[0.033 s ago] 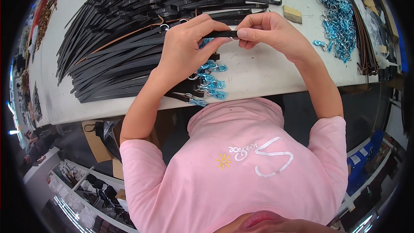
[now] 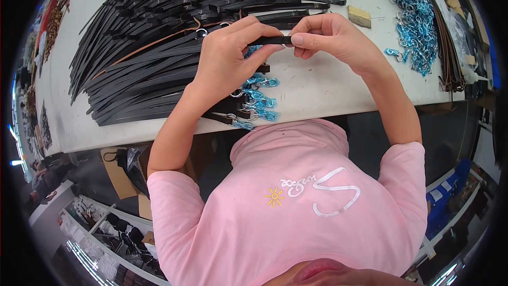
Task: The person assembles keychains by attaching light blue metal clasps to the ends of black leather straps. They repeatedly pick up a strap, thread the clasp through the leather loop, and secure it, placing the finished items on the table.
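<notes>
The black strap (image 2: 272,41) is held above the table (image 2: 328,90), between the 2 hands. The left hand (image 2: 225,55) pinches it between thumb and fingers; the right hand (image 2: 328,37) closes its thumb and fingertips on the free end. Whether this strap carries a clip cannot be told, as the left hand covers part of it. Just below the left hand, several blue-wrapped clips (image 2: 260,99) are joined to the ends of the lower straps (image 2: 137,91); this group appears done. Beyond the hands, the upper straps (image 2: 174,0) have bent ends and show no clips, and a heap of loose clips (image 2: 415,26) lies at the right. By these stocks, much work appears left.
</notes>
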Demonstrator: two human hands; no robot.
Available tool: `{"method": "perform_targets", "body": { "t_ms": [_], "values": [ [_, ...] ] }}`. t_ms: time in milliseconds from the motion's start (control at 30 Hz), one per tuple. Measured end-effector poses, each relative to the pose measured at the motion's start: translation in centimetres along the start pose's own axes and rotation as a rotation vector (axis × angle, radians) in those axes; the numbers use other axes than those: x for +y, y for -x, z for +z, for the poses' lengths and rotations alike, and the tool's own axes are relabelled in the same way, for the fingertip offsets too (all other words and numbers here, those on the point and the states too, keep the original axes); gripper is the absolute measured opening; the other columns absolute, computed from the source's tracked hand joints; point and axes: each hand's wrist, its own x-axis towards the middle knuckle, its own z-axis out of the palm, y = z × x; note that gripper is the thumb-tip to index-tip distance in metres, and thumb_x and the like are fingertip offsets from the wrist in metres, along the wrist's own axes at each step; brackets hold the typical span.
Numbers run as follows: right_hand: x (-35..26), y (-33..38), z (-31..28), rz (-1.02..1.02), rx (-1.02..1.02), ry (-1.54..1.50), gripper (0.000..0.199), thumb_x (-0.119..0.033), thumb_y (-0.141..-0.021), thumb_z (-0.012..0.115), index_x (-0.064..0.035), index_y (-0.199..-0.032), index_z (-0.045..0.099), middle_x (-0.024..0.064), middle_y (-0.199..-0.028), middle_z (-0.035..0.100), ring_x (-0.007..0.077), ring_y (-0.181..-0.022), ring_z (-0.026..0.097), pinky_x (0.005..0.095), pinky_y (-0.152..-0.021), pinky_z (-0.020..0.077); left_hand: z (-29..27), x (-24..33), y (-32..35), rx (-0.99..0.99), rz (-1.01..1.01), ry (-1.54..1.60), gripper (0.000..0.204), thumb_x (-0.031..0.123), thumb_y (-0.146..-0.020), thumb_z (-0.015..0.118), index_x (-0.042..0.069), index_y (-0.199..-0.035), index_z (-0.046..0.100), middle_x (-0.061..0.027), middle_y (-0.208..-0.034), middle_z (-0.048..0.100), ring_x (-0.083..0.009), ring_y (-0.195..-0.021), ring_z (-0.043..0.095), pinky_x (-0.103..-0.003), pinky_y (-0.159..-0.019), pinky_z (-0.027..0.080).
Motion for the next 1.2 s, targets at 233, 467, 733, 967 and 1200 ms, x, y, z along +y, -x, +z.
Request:
{"method": "perform_targets", "body": {
  "t_ms": [233,467,733,967,1200],
  "values": [
    [0.09,-0.10,0.11,-0.021,-0.007,0.030,0.028,-0.030,-0.094,0.070,-0.0031,-0.101,0.071,0.0033,-0.082,0.070,0.0094,-0.078,0.067,0.0229,-0.076,0.0529,0.27,-0.16,0.10,0.017,-0.027,0.022,0.020,0.015,-0.080,0.081,0.007,-0.097,0.074,-0.0023,-0.079,0.065,-0.0162,-0.058,0.056,-0.026,-0.052,0.043],
    [0.37,-0.37,0.11,-0.027,0.004,0.066,0.027,-0.031,-0.094,0.070,-0.0045,-0.101,0.071,0.0019,-0.080,0.068,0.0093,-0.076,0.067,0.0220,-0.075,0.0522,0.36,-0.28,0.17,0.034,-0.019,0.021,0.020,0.016,-0.080,0.081,0.007,-0.096,0.074,-0.0018,-0.079,0.065,-0.0142,-0.056,0.054,-0.025,-0.050,0.042],
    [0.30,-0.39,0.13,-0.032,0.012,0.082,0.029,-0.032,-0.093,0.071,-0.0045,-0.101,0.072,0.0015,-0.080,0.068,0.0086,-0.075,0.067,0.0216,-0.073,0.0520,0.30,-0.33,0.18,0.041,-0.017,0.026,0.019,0.015,-0.080,0.081,0.007,-0.096,0.074,-0.0011,-0.082,0.068,-0.0130,-0.056,0.053,-0.024,-0.050,0.041],
    [0.44,-0.48,0.26,-0.037,0.022,0.107,0.029,-0.033,-0.093,0.072,-0.0048,-0.101,0.072,0.0019,-0.080,0.068,0.0085,-0.074,0.066,0.0217,-0.073,0.0525,0.40,-0.28,0.23,0.045,-0.028,0.022,0.018,0.015,-0.081,0.081,0.007,-0.095,0.075,-0.0010,-0.082,0.069,-0.0127,-0.056,0.054,-0.024,-0.050,0.040],
    [0.38,-0.54,0.37,-0.032,0.026,0.112,0.031,-0.034,-0.092,0.072,-0.0043,-0.101,0.072,0.0022,-0.080,0.068,0.0092,-0.075,0.067,0.0222,-0.074,0.0534,0.62,-0.59,0.32,0.053,-0.025,0.018,0.019,0.016,-0.080,0.081,0.007,-0.095,0.074,-0.0012,-0.081,0.068,-0.0129,-0.056,0.053,-0.024,-0.050,0.040]
  ]
}}
